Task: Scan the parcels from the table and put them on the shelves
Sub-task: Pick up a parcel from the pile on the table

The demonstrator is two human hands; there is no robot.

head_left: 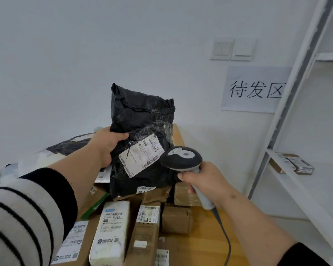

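Note:
My left hand [106, 145] grips the left edge of a black plastic mailer bag [140, 120] and holds it upright above the pile. A white shipping label [140, 157] with barcodes sits on the bag's lower front. My right hand [204, 181] holds a grey and black barcode scanner [182, 159] by its handle. The scanner's head sits just right of the label and points at it. Its cable [227, 240] trails down across the wooden table [200, 246].
Several cardboard boxes and a white parcel [110, 233] lie packed on the table below the bag, with more soft bags [65, 146] at the left. A white metal shelf rack [288, 169] stands at the right, holding a small labelled box [294, 163]. A paper sign [256, 89] hangs on the wall.

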